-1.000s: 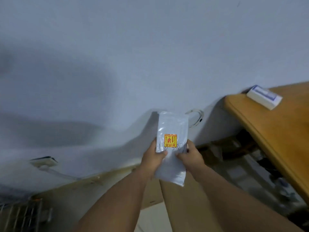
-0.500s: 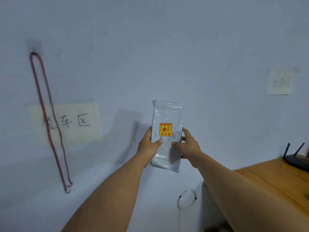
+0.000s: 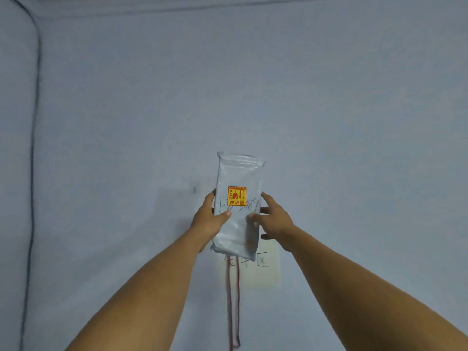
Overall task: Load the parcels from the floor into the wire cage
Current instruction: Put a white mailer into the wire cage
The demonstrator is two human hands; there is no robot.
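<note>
A grey plastic mailer parcel [image 3: 238,178] with a yellow and red sticker and handwriting stands upright in front of me, held up against a pale wall. My left hand [image 3: 209,220] grips its left edge with the thumb across the front. On the right edge, my right hand [image 3: 272,219] holds it with thumb in front and fingers behind. Neither the wire cage nor the floor is in view.
A pale paper sign [image 3: 268,268] with handwritten characters is stuck on the wall behind the parcel. A red cord loop [image 3: 234,307] hangs down below it. A dark cable [image 3: 34,138] runs down the wall corner at the left.
My view has swung up and left: the wooden table and the router have left the frame, and the sign and red cord now sit behind the parcel. Both hands keep holding the parcel.
</note>
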